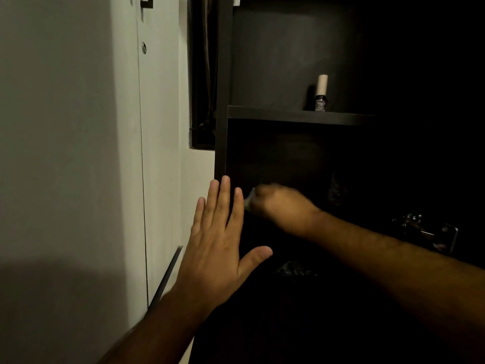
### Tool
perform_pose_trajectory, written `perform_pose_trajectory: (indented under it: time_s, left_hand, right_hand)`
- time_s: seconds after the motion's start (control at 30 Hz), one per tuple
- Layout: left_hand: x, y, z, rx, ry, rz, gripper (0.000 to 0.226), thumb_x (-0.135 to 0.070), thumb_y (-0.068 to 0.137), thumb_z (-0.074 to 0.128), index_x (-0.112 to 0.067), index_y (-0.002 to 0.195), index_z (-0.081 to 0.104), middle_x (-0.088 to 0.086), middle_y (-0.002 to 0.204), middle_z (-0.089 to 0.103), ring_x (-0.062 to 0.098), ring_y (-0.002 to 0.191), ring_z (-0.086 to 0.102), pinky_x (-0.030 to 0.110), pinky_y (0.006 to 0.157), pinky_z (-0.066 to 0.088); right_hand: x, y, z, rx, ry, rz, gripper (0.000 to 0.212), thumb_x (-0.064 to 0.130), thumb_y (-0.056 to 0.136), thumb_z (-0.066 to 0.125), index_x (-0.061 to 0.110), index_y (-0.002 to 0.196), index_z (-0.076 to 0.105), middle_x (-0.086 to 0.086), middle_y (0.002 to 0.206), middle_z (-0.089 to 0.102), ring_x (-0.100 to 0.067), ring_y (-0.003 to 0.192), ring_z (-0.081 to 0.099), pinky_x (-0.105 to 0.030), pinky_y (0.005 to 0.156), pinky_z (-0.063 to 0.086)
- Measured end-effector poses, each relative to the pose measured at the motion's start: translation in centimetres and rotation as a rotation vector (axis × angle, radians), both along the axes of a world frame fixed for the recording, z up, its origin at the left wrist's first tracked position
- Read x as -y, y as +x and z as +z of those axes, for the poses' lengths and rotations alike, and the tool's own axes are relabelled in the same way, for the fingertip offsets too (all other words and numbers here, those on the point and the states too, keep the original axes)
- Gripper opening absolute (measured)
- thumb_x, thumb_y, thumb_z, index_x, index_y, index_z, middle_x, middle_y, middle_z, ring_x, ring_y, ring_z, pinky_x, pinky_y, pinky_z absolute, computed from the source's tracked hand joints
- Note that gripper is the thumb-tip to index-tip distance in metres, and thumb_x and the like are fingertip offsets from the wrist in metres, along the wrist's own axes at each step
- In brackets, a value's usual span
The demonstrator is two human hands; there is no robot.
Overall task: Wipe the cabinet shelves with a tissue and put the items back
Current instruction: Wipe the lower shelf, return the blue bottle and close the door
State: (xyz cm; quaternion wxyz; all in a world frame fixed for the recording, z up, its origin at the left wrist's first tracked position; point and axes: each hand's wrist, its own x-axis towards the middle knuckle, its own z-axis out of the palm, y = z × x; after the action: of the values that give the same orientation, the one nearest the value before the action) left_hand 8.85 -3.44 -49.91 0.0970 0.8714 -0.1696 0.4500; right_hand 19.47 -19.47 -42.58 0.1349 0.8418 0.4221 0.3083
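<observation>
- Tissue [249,198]: a pale scrap, blurred, bunched in the fist of the right hand [278,206], low in the cabinet's [221,127] dark lower compartment.
- Left hand [220,229]: fingers straight and together, thumb spread, flat at the cabinet's left edge.
- Shelf [288,115]: carries a small upright bottle [321,94].
- Hinge [425,231]: metal, at right.

dark cabinet shelf [301,115] carries one small bottle [321,97] with a pale cap, standing upright
</observation>
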Motion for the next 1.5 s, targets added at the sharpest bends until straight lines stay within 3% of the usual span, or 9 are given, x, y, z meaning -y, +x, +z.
perform_pose_trajectory:
  time_s: [0.1, 0.27, 0.33, 0.6, 0.83, 1.03, 1.13, 1.3, 1.5]
  left_hand:
    - [0.0, 0.0, 0.1, -0.003, 0.030, 0.005, 0.092, -0.076, 0.091, 0.011, -0.012, 0.156, 0.001, 0.009, 0.163, -0.013, 0.024, 0.150, -0.012, 0.045, 0.119, -0.001]
    - [0.2, 0.2, 0.0, 0.006, 0.061, 0.015, 0.091, -0.075, 0.092, 0.013, -0.012, 0.156, 0.000, 0.009, 0.163, -0.013, 0.024, 0.150, -0.013, 0.044, 0.119, -0.003]
    - [0.2, 0.2, 0.1, 0.003, 0.067, 0.023, 0.090, -0.075, 0.092, 0.015, -0.012, 0.156, -0.001, 0.008, 0.163, -0.014, 0.024, 0.150, -0.013, 0.044, 0.119, -0.003]
    - [0.1, 0.1, 0.1, -0.006, 0.071, 0.047, 0.090, -0.075, 0.092, 0.015, -0.013, 0.155, -0.001, 0.008, 0.163, -0.013, 0.024, 0.150, -0.012, 0.044, 0.119, -0.001]
    - [0.9, 0.2, 1.2, 0.013, 0.155, 0.040, 0.095, -0.078, 0.090, 0.016, -0.010, 0.155, 0.001, 0.013, 0.163, -0.010, 0.026, 0.150, -0.012, 0.048, 0.118, 0.003]
    - [4.9, 1.4, 4.8, 0.071, 0.121, 0.052, 0.094, -0.077, 0.090, 0.016, -0.011, 0.156, 0.002, 0.013, 0.162, -0.011, 0.025, 0.149, -0.016, 0.043, 0.121, -0.006]
    - [5.2, 2.0, 4.2, 0.043, 0.167, 0.079, 0.095, -0.078, 0.089, 0.013, -0.011, 0.155, 0.001, 0.014, 0.162, -0.012, 0.025, 0.149, -0.017, 0.045, 0.121, -0.005]
    - [4.7, 1.7, 2.5, 0.015, 0.179, 0.088, 0.093, -0.078, 0.090, 0.012, -0.011, 0.155, 0.004, 0.014, 0.162, -0.009, 0.025, 0.150, -0.014, 0.048, 0.122, 0.003]
    - [4.8, 1.5, 2.3, 0.031, 0.185, 0.087, 0.090, -0.075, 0.093, 0.015, -0.010, 0.155, 0.008, 0.015, 0.163, -0.005, 0.026, 0.151, -0.008, 0.047, 0.118, 0.005]
  right_hand:
    - [0.8, -0.8, -0.6, -0.054, -0.258, -0.090, 0.029, 0.023, 0.099, 0.042, 0.016, 0.124, 0.055, -0.007, 0.117, 0.052, -0.026, 0.102, 0.058, -0.032, 0.068, 0.046]
    - [2.0, -0.2, 4.7, 0.053, 0.538, -0.050, 0.030, 0.025, 0.096, 0.051, 0.007, 0.112, 0.068, -0.020, 0.108, 0.063, -0.036, 0.097, 0.063, -0.035, 0.081, 0.047]
    - [0.7, 0.6, 5.9, 0.080, 0.637, -0.090, 0.027, 0.018, 0.093, 0.056, 0.005, 0.112, 0.068, -0.020, 0.111, 0.063, -0.035, 0.101, 0.062, -0.035, 0.085, 0.047]
    - [-0.2, -1.6, 0.0, -0.122, -0.037, -0.036, 0.028, 0.025, 0.099, 0.044, 0.014, 0.119, 0.060, -0.007, 0.120, 0.056, -0.024, 0.104, 0.061, -0.032, 0.080, 0.049]
    - [4.6, 0.5, 5.6, 0.007, 0.769, -0.160, 0.024, 0.014, 0.096, 0.051, 0.005, 0.113, 0.066, -0.018, 0.112, 0.063, -0.032, 0.101, 0.062, -0.025, 0.078, 0.043]
    - [4.9, -0.9, -0.9, -0.091, -0.008, -0.084, 0.030, 0.031, 0.100, 0.042, 0.015, 0.116, 0.062, -0.007, 0.113, 0.058, -0.026, 0.097, 0.062, -0.031, 0.073, 0.046]
    - [7.1, -0.1, 1.0, -0.001, 0.216, -0.143, 0.038, 0.041, 0.099, 0.042, 0.014, 0.105, 0.067, -0.010, 0.105, 0.064, -0.030, 0.093, 0.064, -0.035, 0.075, 0.051]
    - [8.3, 0.5, 6.0, 0.154, 0.798, -0.200, 0.028, 0.016, 0.097, 0.046, 0.001, 0.107, 0.069, -0.023, 0.108, 0.065, -0.038, 0.100, 0.062, -0.036, 0.088, 0.044]
    - [6.1, -0.4, -0.2, -0.017, 0.183, 0.023, 0.031, 0.025, 0.096, 0.043, 0.006, 0.107, 0.064, -0.015, 0.104, 0.061, -0.032, 0.092, 0.061, -0.038, 0.074, 0.049]
